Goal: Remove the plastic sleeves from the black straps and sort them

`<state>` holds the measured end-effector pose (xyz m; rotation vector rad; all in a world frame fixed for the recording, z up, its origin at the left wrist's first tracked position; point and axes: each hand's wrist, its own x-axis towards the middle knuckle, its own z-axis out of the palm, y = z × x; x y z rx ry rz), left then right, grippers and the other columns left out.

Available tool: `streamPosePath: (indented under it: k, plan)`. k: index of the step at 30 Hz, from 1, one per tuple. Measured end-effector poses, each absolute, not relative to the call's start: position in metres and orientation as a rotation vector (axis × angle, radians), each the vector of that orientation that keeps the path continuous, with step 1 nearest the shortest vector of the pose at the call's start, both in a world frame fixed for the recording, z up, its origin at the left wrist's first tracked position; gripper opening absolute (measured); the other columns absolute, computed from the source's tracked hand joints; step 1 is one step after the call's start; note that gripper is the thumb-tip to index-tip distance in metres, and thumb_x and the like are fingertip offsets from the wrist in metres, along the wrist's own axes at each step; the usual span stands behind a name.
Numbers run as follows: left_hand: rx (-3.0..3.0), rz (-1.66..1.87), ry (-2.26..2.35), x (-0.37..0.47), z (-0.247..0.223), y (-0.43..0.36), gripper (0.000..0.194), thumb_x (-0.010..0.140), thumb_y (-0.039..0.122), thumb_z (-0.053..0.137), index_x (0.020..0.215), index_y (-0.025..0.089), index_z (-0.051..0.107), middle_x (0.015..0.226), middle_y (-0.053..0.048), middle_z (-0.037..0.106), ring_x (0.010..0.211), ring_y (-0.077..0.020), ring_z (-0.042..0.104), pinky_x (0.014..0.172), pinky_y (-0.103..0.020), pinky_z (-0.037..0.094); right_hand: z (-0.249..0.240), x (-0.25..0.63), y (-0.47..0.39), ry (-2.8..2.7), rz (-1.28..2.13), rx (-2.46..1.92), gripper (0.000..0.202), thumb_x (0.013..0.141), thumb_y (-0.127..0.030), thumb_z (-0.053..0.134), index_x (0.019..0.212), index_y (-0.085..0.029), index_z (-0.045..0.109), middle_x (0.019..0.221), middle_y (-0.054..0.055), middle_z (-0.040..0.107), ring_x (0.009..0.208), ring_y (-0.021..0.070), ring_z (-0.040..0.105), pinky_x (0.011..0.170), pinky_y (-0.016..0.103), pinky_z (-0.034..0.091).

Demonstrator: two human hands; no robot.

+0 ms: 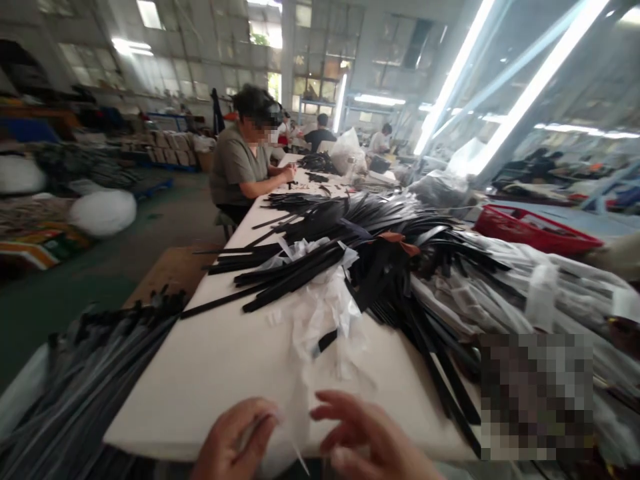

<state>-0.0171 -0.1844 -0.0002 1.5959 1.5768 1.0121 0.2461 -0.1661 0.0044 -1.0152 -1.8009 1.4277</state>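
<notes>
My left hand (237,437) is at the front edge of the table, thumb and fingers pinched together on what looks like a thin white strip (299,455), which trails down toward the edge; blur hides its exact form. To its right, my right hand (367,437) has its fingers apart and holds nothing. Beyond both hands lies crumpled white tissue paper (327,300) with a short black piece (327,342) on it. Long black straps (295,273) are piled farther back, and a bundle of black strips (425,333) hangs toward the right front.
A white-topped table (200,380) runs away from me. More dark strips (100,373) are heaped low at the left. A red basket (537,228) and clear plastic wrapping (525,280) are on the right. A co-worker (240,160) sits along the left side; others are farther back.
</notes>
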Motion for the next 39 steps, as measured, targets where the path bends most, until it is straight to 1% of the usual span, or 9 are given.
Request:
streamPosePath:
  k: [6, 9, 11, 15, 21, 23, 27, 31, 39]
  plan:
    - [1.553, 0.727, 1.462, 0.002, 0.007, -0.193, 0.020, 0.081, 0.032, 0.055, 0.068, 0.018, 0.060, 0.068, 0.000, 0.061, 0.071, -0.0157, 0.057, 0.068, -0.021, 0.043, -0.004, 0.188, -0.175, -1.810, 1.388, -0.924, 0.041, 0.082, -0.045, 0.065, 0.116, -0.023, 0.068, 0.108, 0.014, 0.066, 0.068, 0.0149, 0.066, 0.061, 0.023, 0.055]
    - [1.546, 0.691, 1.466, -0.001, 0.010, -0.195, 0.028, 0.082, 0.037, 0.055, 0.062, 0.017, 0.051, 0.062, 0.002, 0.053, 0.064, -0.0142, 0.050, 0.062, -0.022, 0.037, 0.001, 0.196, -0.180, -1.787, 1.489, -0.809, 0.065, 0.074, -0.049, 0.073, 0.132, -0.026, 0.056, 0.121, 0.014, 0.062, 0.086, 0.0197, 0.068, 0.067, 0.024, 0.056]
    - [1.558, 0.666, 1.442, 0.000, 0.008, -0.193, 0.036, 0.084, 0.045, 0.052, 0.061, 0.018, 0.049, 0.061, 0.002, 0.050, 0.062, -0.0142, 0.048, 0.060, -0.022, 0.035, 0.000, 0.197, -0.184, -1.839, 1.407, -0.716, 0.057, 0.077, -0.047, 0.071, 0.128, -0.025, 0.059, 0.121, 0.013, 0.063, 0.096, 0.0212, 0.067, 0.074, 0.024, 0.056]
    - [1.697, 0.562, 1.387, 0.009, 0.002, -0.185, 0.036, 0.086, 0.041, 0.052, 0.059, 0.018, 0.047, 0.059, 0.002, 0.049, 0.061, -0.0140, 0.048, 0.058, -0.022, 0.034, -0.011, 0.196, -0.189, -1.574, 1.123, -1.007, 0.026, 0.088, -0.036, 0.055, 0.095, -0.018, 0.072, 0.079, 0.008, 0.071, 0.061, 0.0143, 0.068, 0.057, 0.021, 0.054]
    - [1.861, 0.869, 1.062, 0.024, 0.017, -0.161, 0.039, 0.075, 0.049, 0.070, 0.105, 0.025, 0.066, 0.094, -0.003, 0.065, 0.083, -0.0184, 0.061, 0.078, -0.023, 0.050, -0.008, 0.202, -0.190, -1.612, 1.087, -1.286, 0.004, 0.070, -0.020, 0.065, 0.068, -0.017, 0.065, 0.059, 0.000, 0.064, 0.053, 0.0127, 0.060, 0.053, 0.020, 0.046]
    - [1.884, 0.949, 0.971, 0.034, 0.024, -0.155, 0.031, 0.076, 0.040, 0.072, 0.104, 0.027, 0.067, 0.094, -0.002, 0.066, 0.080, -0.0160, 0.063, 0.075, -0.019, 0.052, -0.004, 0.201, -0.189, -1.513, 1.196, -1.256, 0.009, 0.065, -0.020, 0.066, 0.063, -0.017, 0.058, 0.060, -0.001, 0.062, 0.050, 0.0109, 0.056, 0.047, 0.018, 0.042]
    - [1.920, 1.012, 0.954, 0.053, 0.028, -0.150, 0.015, 0.080, 0.020, 0.066, 0.092, 0.028, 0.070, 0.082, 0.001, 0.065, 0.068, -0.0103, 0.062, 0.064, -0.012, 0.051, 0.003, 0.196, -0.187, -1.080, 1.461, -1.232, 0.019, 0.065, -0.023, 0.064, 0.061, -0.019, 0.046, 0.056, -0.005, 0.052, 0.045, 0.0078, 0.049, 0.045, 0.019, 0.043]
    - [2.087, 1.016, 0.985, 0.059, 0.019, -0.148, 0.016, 0.084, 0.017, 0.060, 0.092, 0.025, 0.070, 0.085, -0.001, 0.065, 0.076, -0.0115, 0.064, 0.071, -0.013, 0.052, 0.007, 0.196, -0.185, -0.900, 1.561, -1.055, 0.022, 0.065, -0.025, 0.069, 0.062, -0.017, 0.049, 0.057, -0.005, 0.053, 0.051, 0.0070, 0.050, 0.054, 0.020, 0.045]
    - [2.231, 1.169, 1.030, 0.056, 0.013, -0.149, 0.018, 0.087, 0.015, 0.052, 0.082, 0.022, 0.068, 0.073, 0.000, 0.063, 0.066, -0.0114, 0.062, 0.064, -0.014, 0.050, -0.005, 0.214, -0.187, -0.997, 1.539, -1.210, 0.050, 0.069, -0.059, 0.071, 0.092, -0.017, 0.057, 0.066, 0.002, 0.065, 0.054, 0.0155, 0.062, 0.051, 0.025, 0.047]
